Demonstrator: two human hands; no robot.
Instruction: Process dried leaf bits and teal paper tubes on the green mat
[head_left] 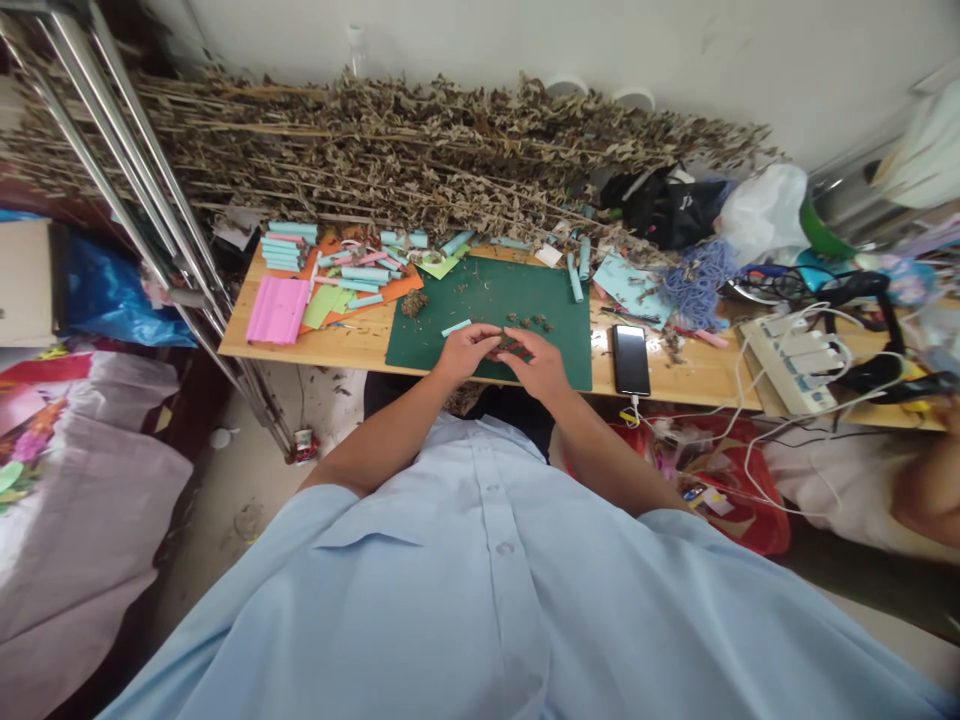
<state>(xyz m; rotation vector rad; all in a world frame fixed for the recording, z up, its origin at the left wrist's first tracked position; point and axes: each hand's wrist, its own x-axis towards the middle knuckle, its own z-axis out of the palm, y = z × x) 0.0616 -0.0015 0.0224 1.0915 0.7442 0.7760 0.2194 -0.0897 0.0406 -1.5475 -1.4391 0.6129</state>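
Observation:
My left hand [466,352] and my right hand [541,362] meet over the near edge of a green cutting mat [487,290]. Their fingers are closed around a small clump of dried leaves [510,342], mostly hidden by the fingertips. Just beyond my left hand a light-blue paper roll [455,327] lies on the mat. Several small leaf clumps [534,321] sit past my right hand. A larger ball of dried leaf [414,303] rests at the mat's left side, and two more blue rolls [574,278] are at its far right corner.
Long dried plant stalks [420,150] cover the back of the table. To the left are stacked paper rolls [289,246] and pink paper [277,310]. A phone [631,360] on a cable and a power strip [791,365] lie right. Metal poles [150,170] stand left; another person's arm [926,490] shows right.

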